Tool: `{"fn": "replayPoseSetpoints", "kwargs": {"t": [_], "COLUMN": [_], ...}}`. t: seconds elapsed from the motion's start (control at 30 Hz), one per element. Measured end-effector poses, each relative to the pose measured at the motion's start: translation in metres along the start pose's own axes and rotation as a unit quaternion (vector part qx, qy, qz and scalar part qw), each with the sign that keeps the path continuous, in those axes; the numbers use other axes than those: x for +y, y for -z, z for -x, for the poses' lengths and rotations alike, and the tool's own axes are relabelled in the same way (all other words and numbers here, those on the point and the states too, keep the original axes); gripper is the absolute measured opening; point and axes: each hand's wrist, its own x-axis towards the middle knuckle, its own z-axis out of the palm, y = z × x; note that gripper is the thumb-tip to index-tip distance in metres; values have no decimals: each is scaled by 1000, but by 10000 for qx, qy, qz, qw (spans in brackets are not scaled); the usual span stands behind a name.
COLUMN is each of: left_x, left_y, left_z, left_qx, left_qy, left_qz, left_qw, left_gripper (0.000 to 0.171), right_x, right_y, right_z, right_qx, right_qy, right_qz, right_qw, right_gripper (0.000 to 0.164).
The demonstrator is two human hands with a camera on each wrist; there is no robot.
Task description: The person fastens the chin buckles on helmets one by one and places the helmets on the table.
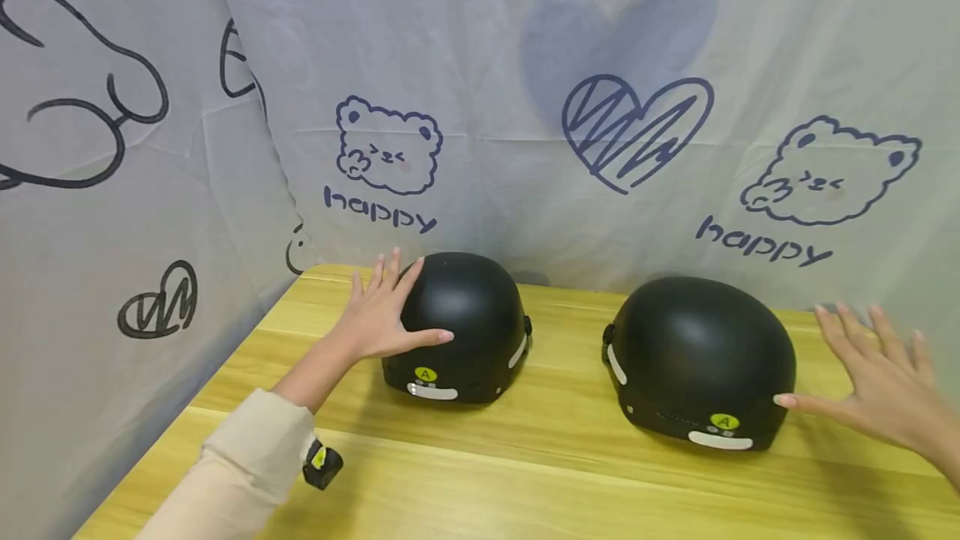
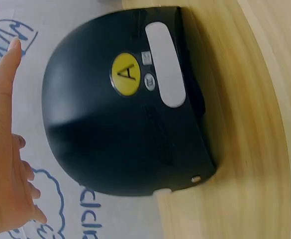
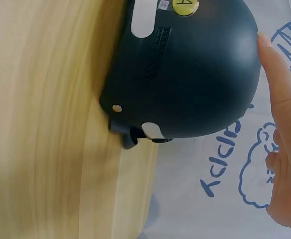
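Observation:
Two matte black helmets rest dome-up on the table, each bearing a round yellow "A" sticker and a white strip low on its shell. At the left helmet (image 1: 468, 315), my left hand (image 1: 378, 319) has its fingers spread, overlapping the helmet's left side in the head view. In the left wrist view, a gap shows between that hand (image 2: 6, 164) and the shell (image 2: 105, 119). My right hand (image 1: 888, 390) is beside the right helmet (image 1: 697, 348), fingers spread. Its thumb overlaps the shell's right edge; in the right wrist view the thumb tip lies right at the dome (image 3: 200, 74).
The wood-grain table (image 1: 450, 473) has its left edge running diagonally toward the viewer. Behind it hangs a pale cloth (image 1: 495, 190) printed with hearts, bears and "happy". Some table surface separates the helmets. A small black device (image 1: 322, 465) is on the left wrist.

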Motion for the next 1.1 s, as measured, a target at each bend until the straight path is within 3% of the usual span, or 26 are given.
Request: {"fn": "replayPoseSetpoints", "kwargs": {"t": [0.27,0.6,1.1], "left_x": [21,51,103], "left_y": [4,3,-17], "left_z": [-2,-7,-21], "left_qx": [44,239,-87], "left_qy": [-272,-802,-1383], "left_qz": [49,43,273], "left_qw": [9996,9965,9900], "left_gripper": [107,108,106], "right_x": [8,15,13], "right_y": [-2,-13,-22], "right_z": [5,14,19], "right_qx": [-256,-164,-48], "right_qy": [-175,47,149], "right_qz": [-65,-448,-869], "right_qw": [9995,9989,9961], "right_gripper": [123,116,113]}}
